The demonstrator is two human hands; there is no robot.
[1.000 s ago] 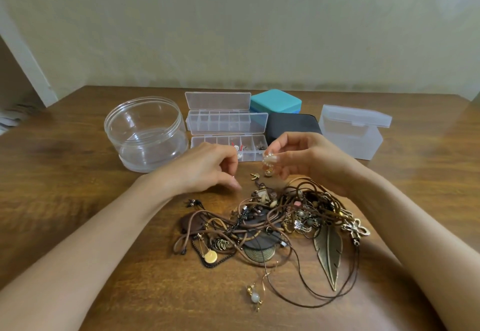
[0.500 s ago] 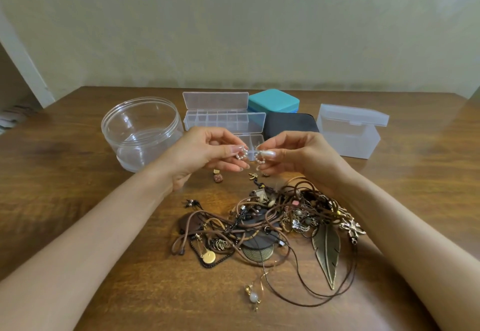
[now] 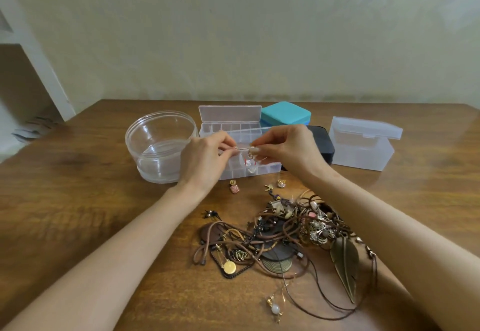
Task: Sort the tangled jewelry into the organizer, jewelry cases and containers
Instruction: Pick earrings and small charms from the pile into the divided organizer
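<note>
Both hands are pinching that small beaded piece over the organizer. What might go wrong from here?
1. The small beaded piece hangs from only fingertip pinches of the left hand and right hand above the clear compartment organizer; a slip could drop it into the wrong compartment or onto the table.
2. The right forearm passes close by the tangled jewelry pile and loose charms; lowering it might snag a cord or scatter them.

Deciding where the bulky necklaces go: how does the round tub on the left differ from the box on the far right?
The tub is round and glass-clear; the box is rectangular and frosted. The tub has no cover on it; the box has a hinged lid, raised. Both are see-through and look empty.
</note>
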